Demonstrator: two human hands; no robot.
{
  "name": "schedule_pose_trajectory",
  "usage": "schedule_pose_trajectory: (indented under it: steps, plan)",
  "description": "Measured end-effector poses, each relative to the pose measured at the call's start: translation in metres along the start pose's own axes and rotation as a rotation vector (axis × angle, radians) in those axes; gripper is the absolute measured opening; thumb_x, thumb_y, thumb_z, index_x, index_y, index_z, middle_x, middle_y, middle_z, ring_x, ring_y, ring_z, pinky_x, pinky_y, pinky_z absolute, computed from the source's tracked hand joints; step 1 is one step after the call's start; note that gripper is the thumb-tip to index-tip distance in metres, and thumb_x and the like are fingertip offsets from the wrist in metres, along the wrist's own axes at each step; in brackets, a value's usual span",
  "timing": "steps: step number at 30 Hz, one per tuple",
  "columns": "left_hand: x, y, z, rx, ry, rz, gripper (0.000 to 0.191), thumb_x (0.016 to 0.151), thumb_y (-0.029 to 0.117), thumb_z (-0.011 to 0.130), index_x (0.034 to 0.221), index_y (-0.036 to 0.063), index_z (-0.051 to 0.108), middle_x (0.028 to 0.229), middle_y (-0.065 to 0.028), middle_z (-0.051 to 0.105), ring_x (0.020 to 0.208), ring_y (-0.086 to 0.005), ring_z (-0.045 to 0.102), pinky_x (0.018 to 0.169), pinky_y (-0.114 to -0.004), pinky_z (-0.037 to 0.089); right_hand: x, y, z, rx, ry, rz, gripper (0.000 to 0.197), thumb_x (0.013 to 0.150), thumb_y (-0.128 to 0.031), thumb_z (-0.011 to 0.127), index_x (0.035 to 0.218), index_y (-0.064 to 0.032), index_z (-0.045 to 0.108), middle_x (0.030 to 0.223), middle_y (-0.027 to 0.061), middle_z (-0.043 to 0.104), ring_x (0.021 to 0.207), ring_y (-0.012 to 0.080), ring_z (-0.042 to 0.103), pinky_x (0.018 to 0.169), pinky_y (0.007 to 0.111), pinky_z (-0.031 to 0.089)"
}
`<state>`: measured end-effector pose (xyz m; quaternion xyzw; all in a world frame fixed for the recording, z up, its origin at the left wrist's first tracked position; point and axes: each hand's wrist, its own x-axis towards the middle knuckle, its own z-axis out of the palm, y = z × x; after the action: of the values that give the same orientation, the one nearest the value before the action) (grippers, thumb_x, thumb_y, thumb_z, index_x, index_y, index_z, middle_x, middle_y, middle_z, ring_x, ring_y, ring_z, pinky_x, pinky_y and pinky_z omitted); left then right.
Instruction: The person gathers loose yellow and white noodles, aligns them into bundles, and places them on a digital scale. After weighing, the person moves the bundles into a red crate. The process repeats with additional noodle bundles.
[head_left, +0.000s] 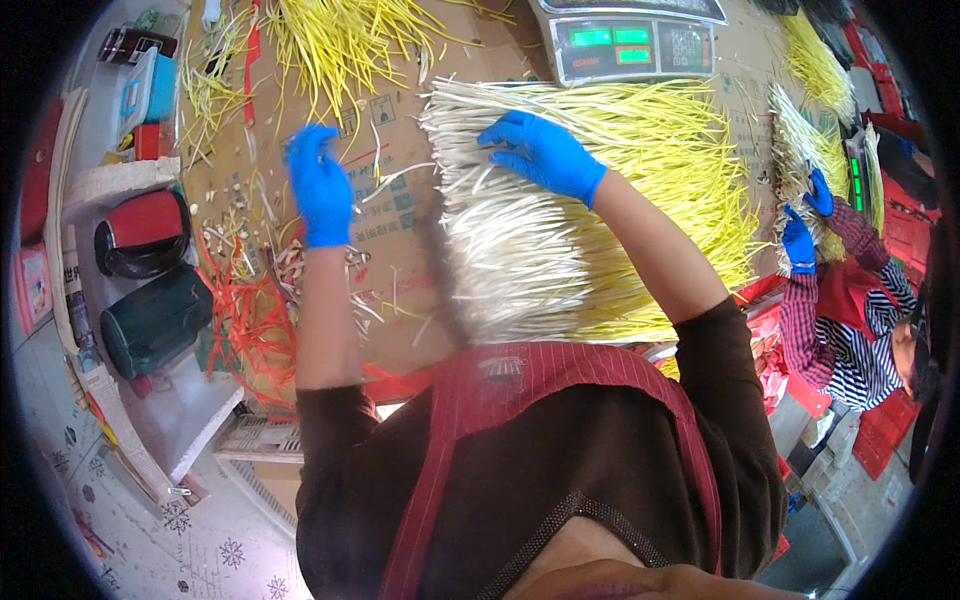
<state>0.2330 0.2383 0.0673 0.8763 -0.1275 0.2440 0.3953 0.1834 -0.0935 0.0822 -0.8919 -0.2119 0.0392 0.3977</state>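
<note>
A broad pile of garlic chives (517, 262) lies before me, white stalk ends to the left and yellow leaves to the right. On its upper part rests my right hand (544, 154) in a blue glove, thumb and fingers spread over the white stalks, with no bundle lifted. My left hand (321, 187), also blue-gloved, is motion-blurred over the cardboard left of the pile; its fingers are curled, and whether they hold anything is unclear. Just above it hangs the tips of a looser heap of yellow chives (337, 45). A digital scale (634, 49) stands beyond the pile.
Tangled red plastic strips (251, 322) and stalk scraps lie at the left of the cardboard (390, 225). Farther left are a dark green cylindrical object (157, 321) and a blue box (159, 86). At right, a co-worker's gloved hands (799, 240) touch another chive pile.
</note>
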Motion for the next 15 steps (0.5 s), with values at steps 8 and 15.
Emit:
schedule_pose_trajectory:
  steps: [8, 15]
  plan:
    - [-0.015, 0.001, -0.051, -0.073, -0.407, -0.545, 0.033, 0.095, 0.008, 0.061, 0.127, 0.0106, 0.068, 0.115, -0.0143, 0.071, 0.108, -0.0262, 0.068, 0.090, -0.038, 0.053, 0.021, -0.005, 0.017, -0.349, 0.029, 0.190, 0.026, 0.097, -0.022, 0.058, 0.119, -0.0143, 0.068, 0.111, 0.0146, 0.068, 0.100, 0.0373, 0.066, 0.084, 0.046, 0.055]
    - [-0.005, 0.052, 0.049, -0.136, -0.500, 0.011, 0.026, 0.095, 0.009, 0.062, 0.118, 0.0089, 0.071, 0.112, -0.0155, 0.069, 0.103, -0.0319, 0.067, 0.090, -0.037, 0.053, 0.024, -0.008, 0.017, -0.378, 0.094, 0.299, 0.029, 0.098, -0.024, 0.055, 0.126, -0.0170, 0.063, 0.109, 0.0144, 0.069, 0.092, 0.0391, 0.067, 0.077, 0.049, 0.056]
